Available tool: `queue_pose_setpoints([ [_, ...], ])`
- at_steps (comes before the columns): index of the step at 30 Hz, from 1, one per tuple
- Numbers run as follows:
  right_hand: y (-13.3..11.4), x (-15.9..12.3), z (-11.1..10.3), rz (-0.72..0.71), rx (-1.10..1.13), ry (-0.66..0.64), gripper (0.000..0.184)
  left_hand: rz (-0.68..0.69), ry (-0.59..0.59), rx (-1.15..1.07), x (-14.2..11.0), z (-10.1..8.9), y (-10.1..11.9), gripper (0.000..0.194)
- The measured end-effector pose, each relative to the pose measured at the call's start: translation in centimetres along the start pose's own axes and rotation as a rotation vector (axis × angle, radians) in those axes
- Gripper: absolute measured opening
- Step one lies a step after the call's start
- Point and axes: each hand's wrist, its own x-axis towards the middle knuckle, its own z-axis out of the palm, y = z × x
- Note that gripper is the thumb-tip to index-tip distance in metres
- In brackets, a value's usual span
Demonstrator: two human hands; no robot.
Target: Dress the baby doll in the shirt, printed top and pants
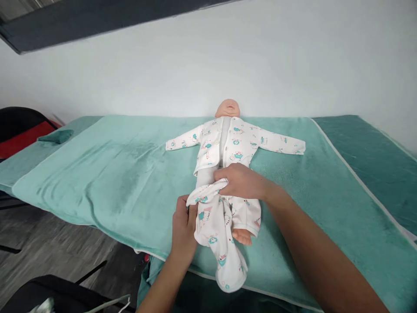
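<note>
Left hand (184, 222) and right hand (243, 181) grip the trousers (208, 219) by the waistband, the doll's (224, 134) long axis pointing headfirst toward the wall (293, 65).

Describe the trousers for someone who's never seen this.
On the pale green cloth lies a doll, head toward the white wall. Below its open jacket, the left hand and right hand grip the trousers by the waistband. The jacket's print matches; only the trousers trail toward the cloth's near edge.

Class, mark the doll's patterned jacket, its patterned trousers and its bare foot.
Patterned jacket (240, 140), head view: front panel on picture's right.
Patterned trousers (216, 228), head view: the leg on picture's left.
Bare foot (243, 237), head view: its visible middle.
</note>
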Motion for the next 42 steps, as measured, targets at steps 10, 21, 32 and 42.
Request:
queue_pose_setpoints([
  [10, 0.5, 0.4, 0.3, 0.052, 0.049, 0.136, 0.017, 0.310, -0.134, 0.154, 8.4, 0.1, 1.0, 0.027],
  [21, 0.7, 0.9, 0.4, 0.158, 0.202, 0.311, 0.021, 0.695, 0.037, 0.392, 16.5, 4.2, 2.9, 0.030],
  [32, 0.8, 1.1, 1.0, 0.042, 0.136, 0.265, 0.013, 0.560, 0.058, 0.127, 13.8, 3.3, 2.1, 0.026],
  [42, 1.0, 1.8, 1.8, 0.102, 0.175, 0.472, 0.008, 0.406, -0.203, 0.380, 6.7, 0.0, 0.3, 0.038],
])
